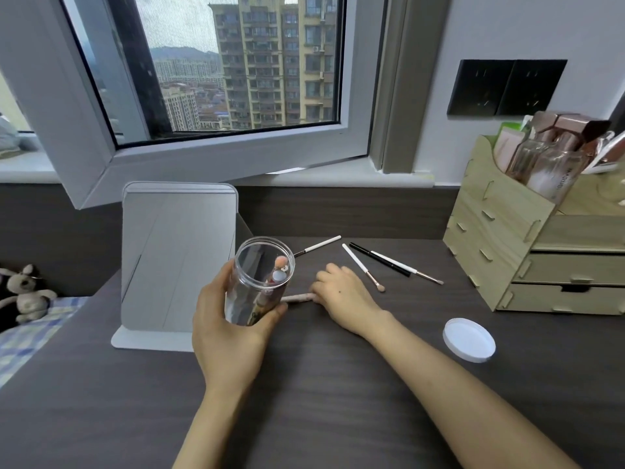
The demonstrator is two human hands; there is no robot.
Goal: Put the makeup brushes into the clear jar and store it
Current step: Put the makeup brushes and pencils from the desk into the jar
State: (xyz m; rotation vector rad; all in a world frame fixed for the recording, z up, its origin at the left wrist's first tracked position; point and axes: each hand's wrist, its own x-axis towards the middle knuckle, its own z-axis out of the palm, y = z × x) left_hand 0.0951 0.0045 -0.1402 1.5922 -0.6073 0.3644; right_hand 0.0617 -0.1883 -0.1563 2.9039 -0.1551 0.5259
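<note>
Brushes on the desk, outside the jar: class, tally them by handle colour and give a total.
White handle: 3
Black handle: 1
Pink handle: 1, under the right hand
Total: 5

Jar (260,282) before mirror (176,255), loose brushes (363,267) to its right, lid (469,339) nearer, organizer (500,238) far right

Dark desk (338,384): mirror (176,262), white lid (469,339), loose brushes (363,267), wooden organizer (527,252).
</note>
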